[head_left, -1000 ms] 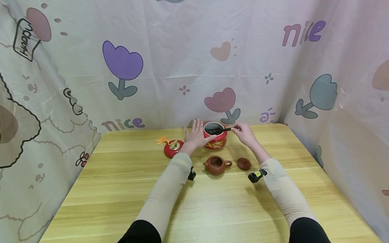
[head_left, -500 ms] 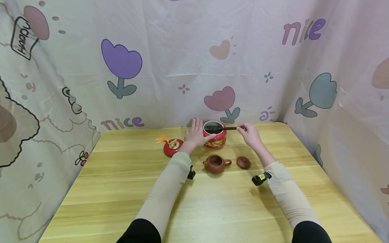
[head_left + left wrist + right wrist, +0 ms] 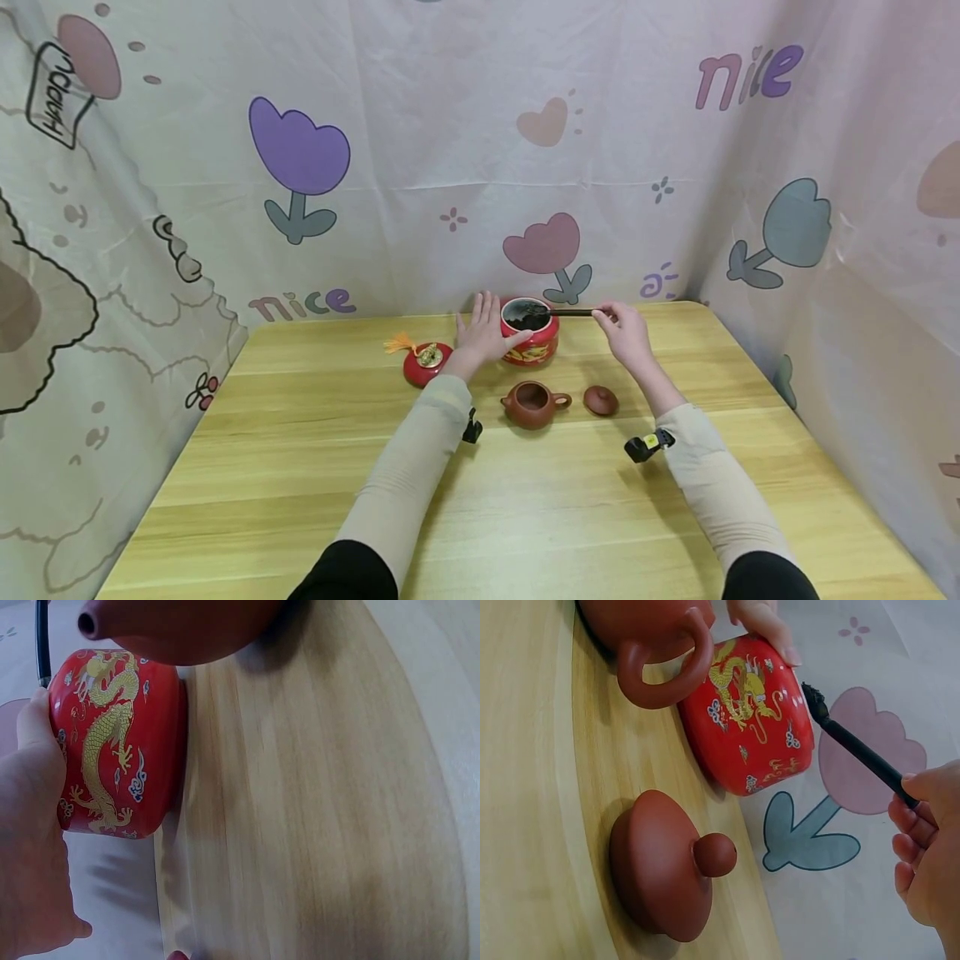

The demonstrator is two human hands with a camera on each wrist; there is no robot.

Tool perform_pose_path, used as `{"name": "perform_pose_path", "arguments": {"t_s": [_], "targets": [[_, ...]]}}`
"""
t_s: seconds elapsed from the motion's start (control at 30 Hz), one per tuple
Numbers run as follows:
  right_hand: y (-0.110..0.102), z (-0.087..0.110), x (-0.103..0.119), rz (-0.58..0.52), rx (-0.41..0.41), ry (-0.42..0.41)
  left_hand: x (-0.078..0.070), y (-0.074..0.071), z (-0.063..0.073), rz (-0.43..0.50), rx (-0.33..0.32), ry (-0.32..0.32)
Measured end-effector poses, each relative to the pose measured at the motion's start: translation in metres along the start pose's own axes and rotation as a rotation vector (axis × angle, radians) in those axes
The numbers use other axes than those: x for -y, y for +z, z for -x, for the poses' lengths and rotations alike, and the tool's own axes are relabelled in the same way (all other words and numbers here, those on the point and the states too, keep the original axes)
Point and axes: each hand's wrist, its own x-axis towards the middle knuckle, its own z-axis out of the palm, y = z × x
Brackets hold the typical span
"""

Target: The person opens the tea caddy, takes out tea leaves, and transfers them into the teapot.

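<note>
A red jar (image 3: 531,354) with a gold dragon stands at the far edge of the table, holding dark, leaf-like stuff. My left hand (image 3: 482,337) lies against the jar's left side, fingers straight up and thumb along the front rim. With thumb and fingertips, my right hand (image 3: 626,335) pinches the end of a black spoon (image 3: 573,312). In the right wrist view the spoon's head carries a dark leafy clump (image 3: 814,697) and shows just above the jar's rim. In front of the jar sits a brown clay teapot (image 3: 525,417), uncovered.
The teapot's round lid (image 3: 601,402) lies right of its handle. Left of my left hand is the jar's red lid (image 3: 418,368) with a gold knob and orange tassel. A printed curtain (image 3: 420,250) hangs close behind the table (image 3: 525,517).
My right hand has drawn back to the right, and the spoon has risen from inside the jar to its rim with dark stuff on it. My left hand stays put.
</note>
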Motion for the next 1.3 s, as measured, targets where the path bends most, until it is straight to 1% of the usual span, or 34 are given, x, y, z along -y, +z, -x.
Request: {"name": "perform_pose_path", "arguments": {"t_s": [0.07,0.33,0.4,0.47,0.53,0.73,1.03,1.17,1.3], "targets": [[-0.002,0.002,0.000,-0.004,-0.008,0.002,0.000,0.001,-0.001,0.000,0.008,-0.002],[-0.015,0.013,0.000,-0.008,-0.035,-0.008,0.001,0.002,-0.002,0.000,0.003,0.001],[-0.019,0.017,0.000,-0.007,-0.038,-0.011,0.001,0.002,-0.002,0.004,0.008,0.000],[-0.023,0.022,0.000,-0.007,-0.045,-0.015,0.001,0.002,-0.001,0.002,-0.001,0.002],[-0.027,0.026,0.001,-0.003,-0.053,-0.020,0.000,0.001,-0.002,0.005,0.007,0.002],[-0.038,0.039,0.006,0.007,-0.078,-0.037,0.001,0.001,-0.001,-0.005,-0.008,0.009],[-0.047,0.060,0.014,0.008,-0.073,-0.109,0.002,0.002,-0.001,-0.011,-0.031,0.022],[-0.047,0.069,0.016,0.007,-0.054,-0.115,0.001,0.002,-0.001,-0.004,-0.039,0.026],[-0.044,0.077,0.017,0.014,-0.036,-0.117,0.001,0.002,-0.001,-0.006,-0.032,0.019]]}}
